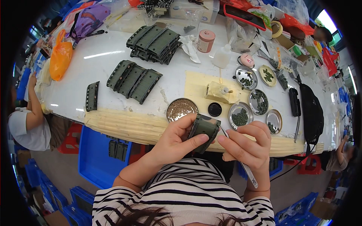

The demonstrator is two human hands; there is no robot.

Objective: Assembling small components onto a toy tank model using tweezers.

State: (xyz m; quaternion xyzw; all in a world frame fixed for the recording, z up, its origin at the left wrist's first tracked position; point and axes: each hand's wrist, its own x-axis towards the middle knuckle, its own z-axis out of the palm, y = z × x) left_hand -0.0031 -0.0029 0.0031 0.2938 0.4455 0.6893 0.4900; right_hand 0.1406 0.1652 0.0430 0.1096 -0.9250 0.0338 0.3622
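My left hand (177, 137) is closed around a small curved dark green panel (205, 130) with a raised, studded edge, held upright over the table's front edge. Between the fingers of my right hand (250, 145) are metal tweezers (247, 171), their tips at the panel's right edge; whether they grip a small part is too fine to see. Just beyond the hands stand a round tin of brown grains (181, 107) and a small black round lid (214, 109). Metal dishes of small green pieces (240, 116) sit to the right, near my right hand.
Stacked green panels (154, 43) lie at the back, with another group (134, 81) nearer and a single strip (92, 96) at left. A tape-wrapped holder (220, 93), a squeeze bottle (222, 56) and a pink jar (206, 40) stand mid-table. A blue tray (98, 158) is below; another person (28, 124) sits left.
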